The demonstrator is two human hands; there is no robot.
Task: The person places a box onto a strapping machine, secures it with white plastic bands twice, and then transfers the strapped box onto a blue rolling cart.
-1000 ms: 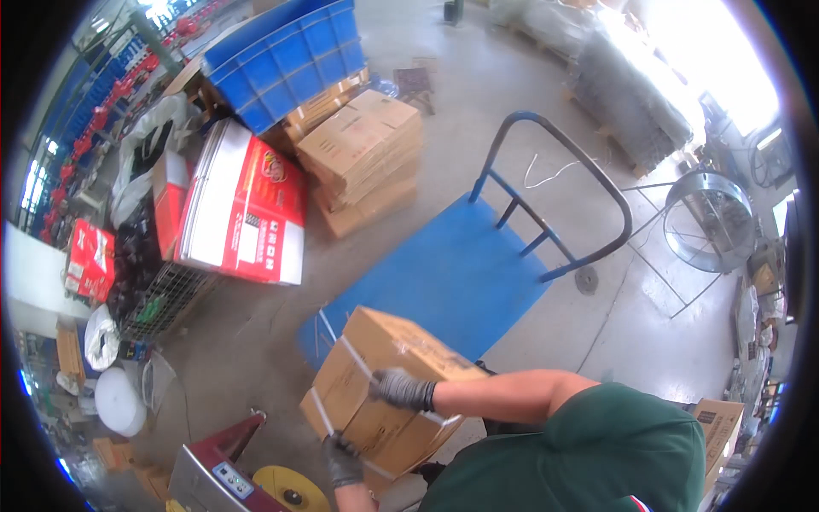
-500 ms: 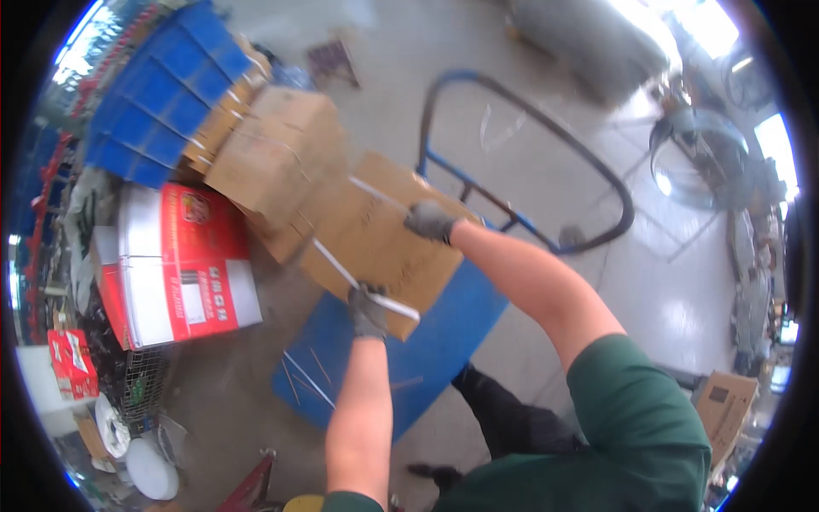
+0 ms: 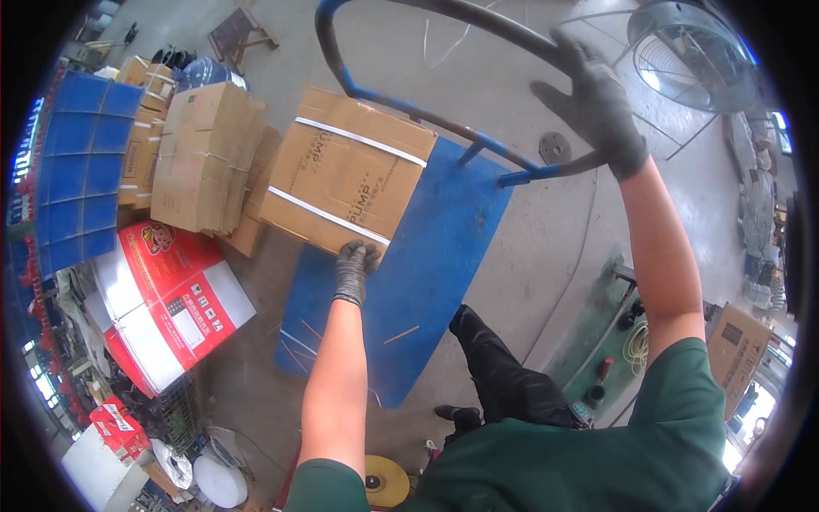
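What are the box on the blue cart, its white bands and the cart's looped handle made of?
The box seems to be cardboard, going by its matte brown faces and dark print. The white bands look like plastic strapping: thin, flat and smooth, though I can't be sure. The handle is probably metal tubing: round, bent, with blue paint and darker, worn-looking stretches.

A passage lay over the blue cart deck (image 3: pixel 418 282), to the right of the strapped carton (image 3: pixel 341 175) and the left hand (image 3: pixel 355 264) at its near edge. Stacked flat cartons (image 3: pixel 194 158) hemmed it in on the left, while the tubular handle (image 3: pixel 465 132) stood beyond, its open loop passable beside the right hand (image 3: pixel 597 107).
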